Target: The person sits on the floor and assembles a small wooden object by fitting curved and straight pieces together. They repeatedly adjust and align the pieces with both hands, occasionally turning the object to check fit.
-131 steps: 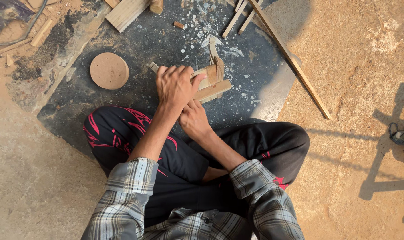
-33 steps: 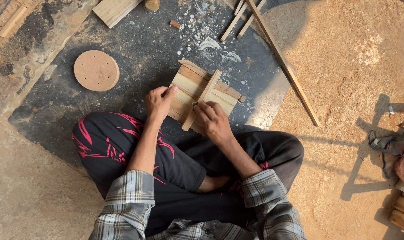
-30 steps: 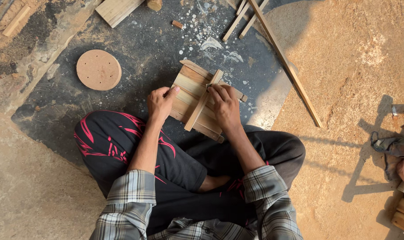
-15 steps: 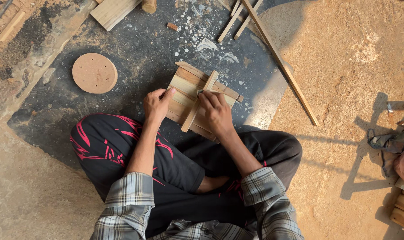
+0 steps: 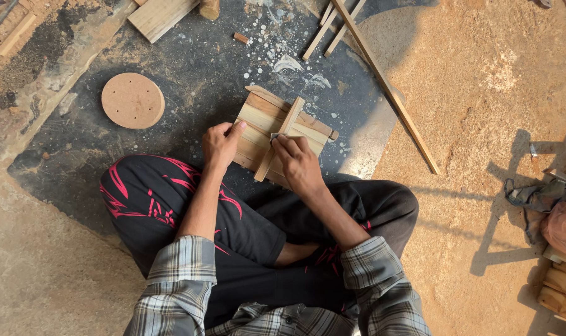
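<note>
Wood lies everywhere on this floor. Far left, a round wooden disc (image 5: pixel 133 100) with small holes rests flat on the dark mat (image 5: pixel 189 74), well apart from the work. Next comes the person's left hand (image 5: pixel 221 144), fingers spread and pressed on the near left edge of the slatted wooden panel (image 5: pixel 264 127), not closed around anything, simply pinning it down. The panel sits flat on the mat just ahead of the crossed legs, and a wooden strip (image 5: pixel 279 139) lies slantwise across its slats. The right hand (image 5: pixel 297 160) is closed in a pinching grip on what looks like a small pale scrap, too small to name, held against the strip near its middle. To my eye, rubbing or fixing that strip goes best with the left hand's weight kept steady so the panel cannot skid, and with short, even pressure along the strip's length. Farther right, long thin battens (image 5: pixel 388 93) cross the mat's edge onto the sandy ground (image 5: pixel 482 74).
</note>
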{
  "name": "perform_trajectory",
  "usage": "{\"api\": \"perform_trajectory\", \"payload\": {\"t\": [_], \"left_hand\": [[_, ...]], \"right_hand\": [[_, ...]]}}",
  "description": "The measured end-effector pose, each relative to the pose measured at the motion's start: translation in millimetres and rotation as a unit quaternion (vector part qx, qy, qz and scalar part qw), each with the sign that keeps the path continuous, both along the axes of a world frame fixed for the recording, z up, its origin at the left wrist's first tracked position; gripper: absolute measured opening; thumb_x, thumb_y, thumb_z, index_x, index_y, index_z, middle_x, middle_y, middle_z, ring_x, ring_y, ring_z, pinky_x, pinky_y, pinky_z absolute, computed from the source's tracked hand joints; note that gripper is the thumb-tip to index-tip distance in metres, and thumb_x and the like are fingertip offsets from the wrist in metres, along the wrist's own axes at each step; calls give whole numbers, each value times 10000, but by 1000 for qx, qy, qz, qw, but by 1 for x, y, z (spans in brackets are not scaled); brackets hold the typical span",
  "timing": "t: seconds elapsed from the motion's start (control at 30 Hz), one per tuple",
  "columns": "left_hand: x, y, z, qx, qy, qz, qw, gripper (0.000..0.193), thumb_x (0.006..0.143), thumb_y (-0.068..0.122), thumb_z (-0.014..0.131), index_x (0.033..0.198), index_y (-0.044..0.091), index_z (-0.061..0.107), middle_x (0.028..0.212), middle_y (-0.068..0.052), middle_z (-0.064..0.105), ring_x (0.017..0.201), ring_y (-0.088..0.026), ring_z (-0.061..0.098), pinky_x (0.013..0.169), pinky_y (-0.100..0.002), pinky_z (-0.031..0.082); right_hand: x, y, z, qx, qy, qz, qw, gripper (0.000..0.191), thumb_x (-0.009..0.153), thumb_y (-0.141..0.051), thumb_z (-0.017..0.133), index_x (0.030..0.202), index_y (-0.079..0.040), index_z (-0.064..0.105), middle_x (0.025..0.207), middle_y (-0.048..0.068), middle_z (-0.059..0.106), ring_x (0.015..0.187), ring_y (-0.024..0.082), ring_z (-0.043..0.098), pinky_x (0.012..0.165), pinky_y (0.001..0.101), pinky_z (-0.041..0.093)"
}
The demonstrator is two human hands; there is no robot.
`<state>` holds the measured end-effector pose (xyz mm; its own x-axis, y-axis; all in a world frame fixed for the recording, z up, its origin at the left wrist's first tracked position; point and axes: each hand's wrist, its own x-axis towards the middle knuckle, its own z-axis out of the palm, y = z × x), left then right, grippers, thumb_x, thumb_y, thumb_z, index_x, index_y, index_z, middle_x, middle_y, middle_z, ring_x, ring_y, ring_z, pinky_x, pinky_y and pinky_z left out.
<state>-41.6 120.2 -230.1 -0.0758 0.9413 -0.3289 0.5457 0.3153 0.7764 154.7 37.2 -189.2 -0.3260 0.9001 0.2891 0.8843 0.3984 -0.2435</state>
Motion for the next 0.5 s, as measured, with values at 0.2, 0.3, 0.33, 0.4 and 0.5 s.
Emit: {"api": "perform_trajectory", "payload": {"t": [0.2, 0.3, 0.33, 0.4, 0.5], "left_hand": [[-2, -10, 7, 17, 1, -8, 1000, 549, 941, 568, 671, 876, 33, 772, 712, -120, 723, 660, -280, 698, 625, -438, 517], [-3, -12, 7, 24, 3, -1, 1000, 548, 924, 586, 678, 919, 48, 781, 723, -126, 727, 680, -284, 708, 629, -427, 527], [-4, -14, 7, 22, 0, -3, 1000, 551, 923, 586, 675, 925, 45, 781, 733, -128, 731, 690, -288, 714, 635, -430, 530], [-5, -15, 7, 20, -8, -5, 1000, 557, 922, 586, 669, 936, 41, 782, 753, -134, 741, 709, -295, 726, 648, -435, 535], [-7, -15, 9, 33, -7, -9, 999, 565, 920, 598, 670, 965, 48, 789, 787, -143, 748, 740, -307, 729, 669, -436, 541]], "right_hand": [[-20, -35, 9, -42, 47, -6, 998, 445, 777, -10, 728, 1222, -23, 714, 1225, 80, 694, 1035, 276, 627, 898, 379, 568], [-21, -33, 11, -74, 65, -40, 994, 427, 759, 8, 714, 1179, -60, 733, 1182, 46, 707, 1039, 282, 632, 886, 377, 567], [-22, -33, 12, -67, 58, -42, 995, 440, 756, 29, 700, 1185, -64, 734, 1184, 42, 707, 1042, 280, 632, 893, 373, 567], [-26, -37, 13, -54, 57, -48, 996, 444, 765, 48, 685, 1190, -70, 733, 1191, 38, 708, 1046, 274, 631, 899, 368, 569], [-34, -47, 15, -44, 62, -54, 996, 448, 768, 54, 676, 1199, -59, 726, 1204, 46, 706, 1049, 273, 628, 888, 366, 570]]}}
